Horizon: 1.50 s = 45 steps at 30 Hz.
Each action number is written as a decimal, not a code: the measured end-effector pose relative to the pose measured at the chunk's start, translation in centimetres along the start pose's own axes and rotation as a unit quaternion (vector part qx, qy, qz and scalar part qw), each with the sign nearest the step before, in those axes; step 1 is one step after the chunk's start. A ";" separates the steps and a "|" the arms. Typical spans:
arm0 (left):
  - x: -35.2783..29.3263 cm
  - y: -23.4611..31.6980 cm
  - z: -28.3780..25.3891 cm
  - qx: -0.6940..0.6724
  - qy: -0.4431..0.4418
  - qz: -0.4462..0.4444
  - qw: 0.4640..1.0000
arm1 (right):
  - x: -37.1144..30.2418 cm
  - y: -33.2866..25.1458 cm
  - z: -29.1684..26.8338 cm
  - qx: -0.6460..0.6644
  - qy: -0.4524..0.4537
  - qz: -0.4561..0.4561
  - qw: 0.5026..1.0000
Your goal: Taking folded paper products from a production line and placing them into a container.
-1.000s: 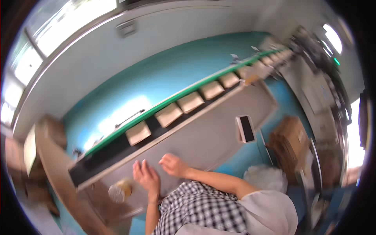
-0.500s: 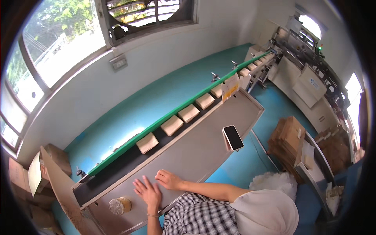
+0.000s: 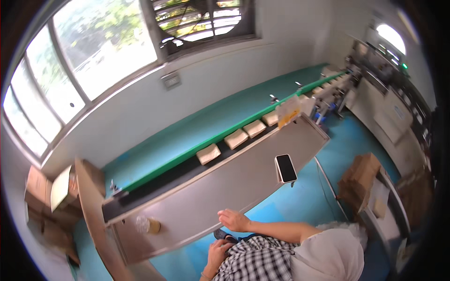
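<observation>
My right hand (image 3: 234,220) is just above the near edge of the brown-grey metal table (image 3: 201,199), fingers bent and pressed together, with nothing visible in them. Lower down, my left hand (image 3: 216,254) lies against the black-and-white checked cloth (image 3: 258,260) over my lap. Its fingers look loosely extended, though their tips are partly hidden. A small cylinder (image 3: 153,227), pale on top and yellowish at the side, sits towards the table's left end. Beyond the table, flat beige stacks (image 3: 208,154) lie spaced along a dark conveyor belt (image 3: 173,175).
A green rail (image 3: 173,164) runs behind the belt towards a machine (image 3: 384,103) at the far right. The phone (image 3: 286,168) lies near the table's right edge. A cardboard panel (image 3: 96,210) borders the left end; cartons (image 3: 40,187) stand beyond it. Folded cardboard (image 3: 358,178) is at right.
My left hand has left the tabletop and come down to my lap. My right hand has drawn back to the table's near edge. The view has shifted, and the stacks sit farther along the belt.
</observation>
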<state>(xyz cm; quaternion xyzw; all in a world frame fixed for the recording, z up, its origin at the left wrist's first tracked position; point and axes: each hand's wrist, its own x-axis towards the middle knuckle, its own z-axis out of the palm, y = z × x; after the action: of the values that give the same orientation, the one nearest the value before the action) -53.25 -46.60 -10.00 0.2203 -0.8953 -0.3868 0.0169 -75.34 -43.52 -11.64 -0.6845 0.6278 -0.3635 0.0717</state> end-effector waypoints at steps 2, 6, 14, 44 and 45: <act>-2.8 1.8 0.9 -0.066 -0.026 -0.017 0.997 | 1.0 -0.8 0.6 -0.028 0.040 0.003 0.999; -7.3 4.2 2.5 -0.129 0.001 -0.006 0.992 | 2.9 -0.6 2.3 -0.103 0.061 -0.018 0.993; -15.8 13.2 5.3 -0.283 0.056 -0.144 0.946 | 2.4 6.9 1.8 -0.079 0.145 -0.086 0.983; -43.2 23.3 23.4 -0.204 0.256 -0.342 0.881 | -20.5 -10.8 22.5 -0.102 -0.504 -0.381 0.768; -44.1 23.0 23.9 -0.187 0.280 -0.359 0.871 | -21.6 -11.7 23.4 -0.109 -0.528 -0.380 0.752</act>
<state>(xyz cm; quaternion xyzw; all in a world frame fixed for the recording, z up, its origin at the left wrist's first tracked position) -26.99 1.66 -4.47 0.6179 -0.6238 -0.4483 0.1675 -51.01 -29.86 -30.94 -0.9529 0.2136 0.1292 0.1723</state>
